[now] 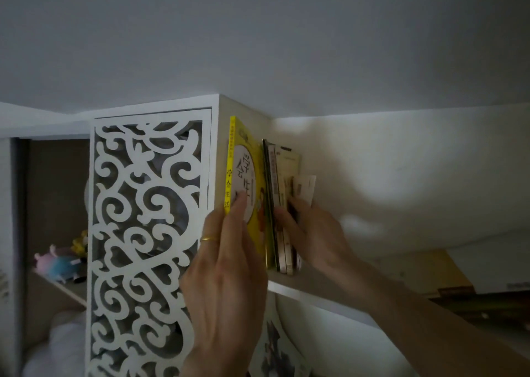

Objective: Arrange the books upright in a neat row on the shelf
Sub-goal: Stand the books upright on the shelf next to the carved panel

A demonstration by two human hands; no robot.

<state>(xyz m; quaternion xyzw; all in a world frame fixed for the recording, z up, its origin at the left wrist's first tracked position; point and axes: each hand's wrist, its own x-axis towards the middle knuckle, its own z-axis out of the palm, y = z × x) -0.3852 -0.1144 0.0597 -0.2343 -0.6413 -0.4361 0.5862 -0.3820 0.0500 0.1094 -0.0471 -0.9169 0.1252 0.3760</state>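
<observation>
A tall yellow book (246,158) stands upright on the shelf (324,283), against the white cabinet side. My left hand (226,270) holds it, thumb on the spine and straight fingers flat on its cover. Right of it stand several thinner books (282,176), dark and cream, leaning close together. My right hand (312,233) grips these from the right, fingers curled round their front edges. A small white booklet (305,188) pokes up behind the fingers.
A white carved lattice door (146,233) fills the left. Left of it, an open shelf holds plush toys (61,262). A flat brown book or box (436,273) lies on the shelf at right. A picture book (281,351) leans below the shelf.
</observation>
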